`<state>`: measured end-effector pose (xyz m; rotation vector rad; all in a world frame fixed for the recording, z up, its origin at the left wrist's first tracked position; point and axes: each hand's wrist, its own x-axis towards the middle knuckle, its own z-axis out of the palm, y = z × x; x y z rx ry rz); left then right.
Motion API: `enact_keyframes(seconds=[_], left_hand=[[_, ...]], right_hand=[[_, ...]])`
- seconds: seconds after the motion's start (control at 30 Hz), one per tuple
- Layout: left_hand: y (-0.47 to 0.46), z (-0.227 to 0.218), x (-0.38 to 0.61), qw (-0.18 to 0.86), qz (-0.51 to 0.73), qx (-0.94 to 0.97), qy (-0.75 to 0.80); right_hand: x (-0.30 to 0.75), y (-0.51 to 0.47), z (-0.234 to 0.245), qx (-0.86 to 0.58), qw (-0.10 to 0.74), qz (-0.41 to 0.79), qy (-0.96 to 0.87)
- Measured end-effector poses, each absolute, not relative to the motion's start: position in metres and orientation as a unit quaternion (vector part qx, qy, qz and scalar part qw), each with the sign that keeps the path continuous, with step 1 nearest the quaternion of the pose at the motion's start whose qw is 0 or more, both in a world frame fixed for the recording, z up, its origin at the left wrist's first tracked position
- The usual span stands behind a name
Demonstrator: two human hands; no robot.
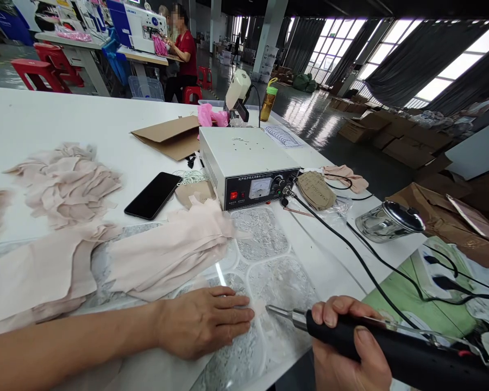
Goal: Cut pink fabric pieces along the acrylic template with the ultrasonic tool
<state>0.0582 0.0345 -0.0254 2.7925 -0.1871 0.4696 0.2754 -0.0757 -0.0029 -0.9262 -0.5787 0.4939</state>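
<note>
My left hand (pixel 206 323) lies flat, fingers together and stretched out, pressing a small pale pink fabric piece (pixel 257 309) onto the scratched glass work surface (pixel 269 255). My right hand (pixel 344 347) is wrapped round the black handle of a welding tool (pixel 391 350); its metal tip (pixel 275 310) points left and sits right at the fabric beside my left fingertips. A black cable (pixel 342 241) runs from the tool toward the white control box (pixel 244 163) with a meter on its front.
Stacks of pink fabric (pixel 163 252) and cut pieces (pixel 67 182) lie to the left, with a black phone (pixel 152 195). A steel cup (pixel 387 220), brown cut pieces (pixel 315 190) and cardboard (pixel 169 136) sit nearby. Another person (pixel 183 51) sits at a sewing machine (pixel 140 24) far back.
</note>
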Motion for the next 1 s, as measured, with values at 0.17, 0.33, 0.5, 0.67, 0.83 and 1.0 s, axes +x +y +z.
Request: enact_keyframes(seconds=[0.17, 0.33, 0.5, 0.67, 0.83, 1.0], left_hand=[[0.035, -0.025, 0.059, 0.149, 0.165, 0.973, -0.069], [0.035, -0.025, 0.059, 0.158, 0.171, 0.97, -0.069], [0.034, -0.027, 0.058, 0.169, 0.165, 0.97, -0.061], [0.034, -0.027, 0.058, 0.172, 0.168, 0.969, -0.061], [0.034, -0.027, 0.058, 0.166, 0.174, 0.968, -0.066], [0.034, -0.026, 0.058, 0.16, 0.173, 0.97, -0.06]], right_hand=[[0.275, -0.077, -0.003, -0.445, 0.816, 0.23, -0.288], [0.274, -0.076, 0.0, -0.443, 0.816, 0.226, -0.295], [0.273, -0.072, 0.002, -0.436, 0.821, 0.221, -0.294], [0.269, -0.067, 0.0, -0.432, 0.818, 0.228, -0.303], [0.271, -0.067, -0.002, -0.439, 0.81, 0.229, -0.314], [0.27, -0.069, 0.0, -0.438, 0.81, 0.235, -0.312]])
